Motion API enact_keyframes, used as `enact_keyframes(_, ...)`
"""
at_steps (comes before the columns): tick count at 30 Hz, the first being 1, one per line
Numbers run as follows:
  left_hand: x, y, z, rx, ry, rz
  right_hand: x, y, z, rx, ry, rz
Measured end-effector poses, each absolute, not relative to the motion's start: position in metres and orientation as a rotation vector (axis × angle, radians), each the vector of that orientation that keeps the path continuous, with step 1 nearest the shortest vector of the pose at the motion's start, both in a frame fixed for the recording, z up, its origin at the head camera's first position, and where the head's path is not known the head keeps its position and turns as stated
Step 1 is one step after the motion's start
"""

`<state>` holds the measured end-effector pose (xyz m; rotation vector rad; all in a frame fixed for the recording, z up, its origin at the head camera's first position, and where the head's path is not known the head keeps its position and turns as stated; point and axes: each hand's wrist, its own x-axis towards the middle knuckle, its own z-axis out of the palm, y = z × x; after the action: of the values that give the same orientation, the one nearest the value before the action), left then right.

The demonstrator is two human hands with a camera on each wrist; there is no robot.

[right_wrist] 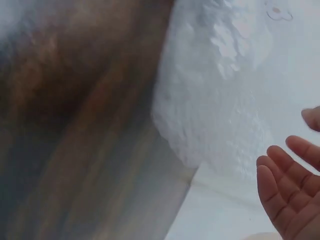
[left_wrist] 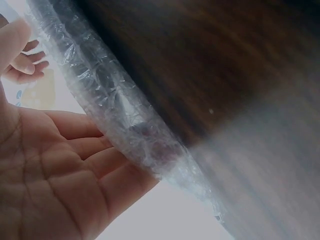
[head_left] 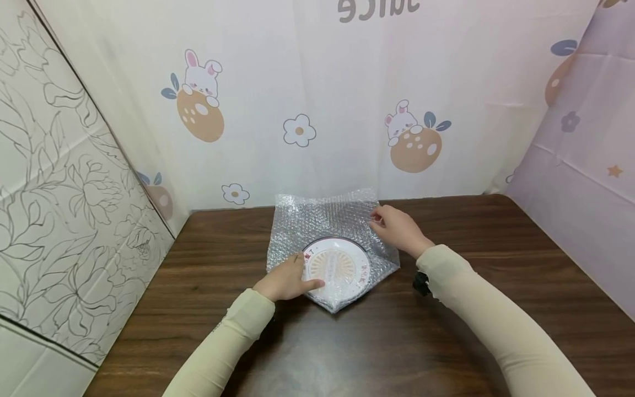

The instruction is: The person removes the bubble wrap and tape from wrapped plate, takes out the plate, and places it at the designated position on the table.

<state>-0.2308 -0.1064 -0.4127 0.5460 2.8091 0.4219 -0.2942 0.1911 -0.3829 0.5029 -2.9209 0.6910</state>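
A round white plate (head_left: pixel 359 256) with a tan radiating pattern and red characters lies on a sheet of bubble wrap (head_left: pixel 322 218) on the table. Folded wrap covers its lower part and comes to a point at the front. My left hand (head_left: pixel 288 278) grips the plate's left edge through the wrap, thumb over the top. In the left wrist view, its fingers (left_wrist: pixel 120 175) go behind the wrapped edge. Above the sheet's right side is my right hand (head_left: pixel 397 229), its fingers loosely bent. The right wrist view shows nothing between its thumb and fingers.
The dark wooden table (head_left: pixel 223 237) runs back to a patterned curtain (head_left: pixel 342 99). At the left stands a white panel with flower drawings (head_left: pixel 74 182). The wrap's far edge reaches the curtain at the table's back.
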Motion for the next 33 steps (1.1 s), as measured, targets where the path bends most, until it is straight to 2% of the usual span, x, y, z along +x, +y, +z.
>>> enact_keyframes(7,-0.232,-0.107,-0.414,0.547,2.803,0.430,-0.296,0.186,-0.397,0.707,-2.975,0.603)
enact_keyframes(15,-0.231,-0.107,-0.413,0.548,2.805,0.441,-0.295,0.184,-0.406,0.812,-3.150,0.554)
enact_keyframes(33,-0.231,-0.107,-0.412,0.553,2.804,0.451,-0.303,0.181,-0.412,0.821,-3.297,0.516)
